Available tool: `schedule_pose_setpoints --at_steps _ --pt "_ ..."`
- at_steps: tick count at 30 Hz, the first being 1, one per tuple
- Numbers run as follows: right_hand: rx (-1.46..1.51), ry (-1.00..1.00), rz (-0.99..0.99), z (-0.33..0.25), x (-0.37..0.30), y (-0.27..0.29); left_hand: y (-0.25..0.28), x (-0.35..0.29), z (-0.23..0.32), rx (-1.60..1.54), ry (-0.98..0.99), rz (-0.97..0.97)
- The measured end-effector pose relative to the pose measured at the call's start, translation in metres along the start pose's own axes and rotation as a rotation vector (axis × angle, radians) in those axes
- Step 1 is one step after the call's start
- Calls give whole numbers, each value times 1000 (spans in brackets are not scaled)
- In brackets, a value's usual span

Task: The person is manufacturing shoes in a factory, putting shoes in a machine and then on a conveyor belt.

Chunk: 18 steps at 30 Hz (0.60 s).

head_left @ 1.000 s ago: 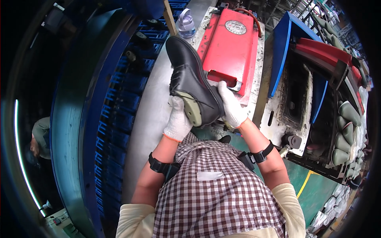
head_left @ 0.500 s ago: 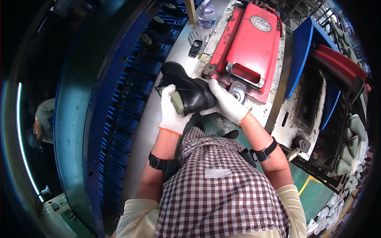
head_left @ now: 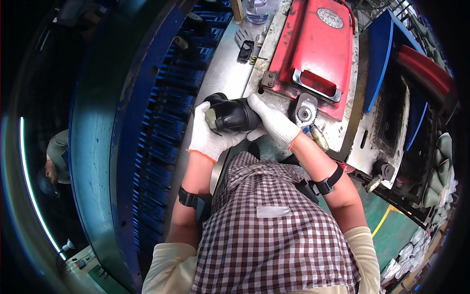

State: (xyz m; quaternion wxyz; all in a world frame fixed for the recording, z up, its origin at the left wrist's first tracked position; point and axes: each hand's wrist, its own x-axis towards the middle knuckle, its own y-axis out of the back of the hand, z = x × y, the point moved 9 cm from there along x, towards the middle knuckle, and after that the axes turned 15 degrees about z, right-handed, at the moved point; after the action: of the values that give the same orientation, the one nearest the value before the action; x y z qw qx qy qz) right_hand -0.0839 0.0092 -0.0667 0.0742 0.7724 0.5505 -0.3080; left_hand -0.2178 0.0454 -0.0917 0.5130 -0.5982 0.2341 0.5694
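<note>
Between my two gloved hands is a black boot [head_left: 236, 116] with a pale green patch at its left end. My left hand [head_left: 205, 132], in a white knit glove with an orange cuff, grips that patched end, its thumb on top. From the other side my right hand [head_left: 274, 121], gloved the same way, is wrapped round the boot, fingers partly under it. The boot is held above the front edge of the metal bench [head_left: 223, 66]. Just right of my right hand is a round metal latch fitting [head_left: 304, 111] on the red-lidded machine [head_left: 320, 46].
On the bench lie a small black object [head_left: 246, 51] and a grey glove [head_left: 242, 36], near a clear jug [head_left: 257, 11]. Blue racking [head_left: 159, 127] runs along the left. A second open machine [head_left: 377, 132] stands right, beside grey-green shoe-shaped pieces [head_left: 438, 171]. Another person [head_left: 58, 154] is far left.
The boot has turned in my hands: its shaft, which stretched away from me, now looks foreshortened. Both hands still hold it. The view has shifted slightly.
</note>
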Motion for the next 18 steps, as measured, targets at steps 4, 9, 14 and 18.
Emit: schedule_pose_setpoints --at_steps 4,9,14,18 --pt "-244 43 39 1 3 8 0 0 14 66 -29 -27" --pt "-663 768 515 -41 -55 78 65 73 73 174 -377 221" --pt "-921 927 979 -9 -95 153 106 161 160 201 -640 382" --pt "-1055 817 1031 25 -90 166 133 222 224 182 -633 385"
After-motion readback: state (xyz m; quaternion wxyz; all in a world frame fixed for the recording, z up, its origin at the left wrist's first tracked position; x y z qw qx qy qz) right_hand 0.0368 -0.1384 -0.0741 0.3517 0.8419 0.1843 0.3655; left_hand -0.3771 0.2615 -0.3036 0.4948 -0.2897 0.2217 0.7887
